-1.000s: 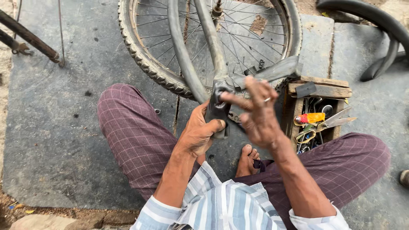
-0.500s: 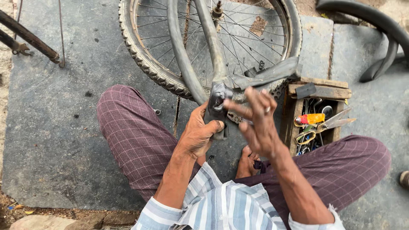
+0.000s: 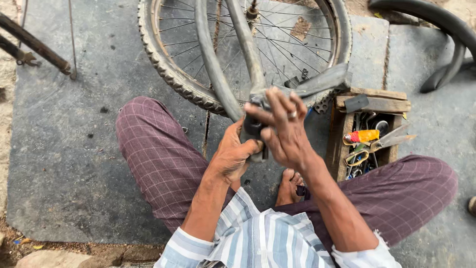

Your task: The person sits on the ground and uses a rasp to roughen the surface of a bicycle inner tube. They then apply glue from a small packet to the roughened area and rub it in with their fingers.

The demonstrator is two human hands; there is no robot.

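Note:
A grey rubber inner tube (image 3: 218, 64) runs down from a bicycle wheel (image 3: 168, 64) lying on the stone floor. My left hand (image 3: 233, 154) grips a folded part of the tube just in front of my knees. Over the same fold lies my right hand (image 3: 285, 131), a ring on one finger, its fingers spread and pressing on the rubber. What sits under the fingers is hidden. I sit cross-legged in plaid trousers, one bare foot (image 3: 290, 186) showing between my legs.
A wooden toolbox (image 3: 374, 101) stands to my right, holding scissors, a small red and yellow tube and other tools. A black tyre (image 3: 446, 30) lies at the far right. Metal bars (image 3: 34, 47) lie at the far left. Stone slabs cover the ground.
My right hand has shifted left and down onto the tube fold, closing in on the left hand. The left hand has stayed on the tube.

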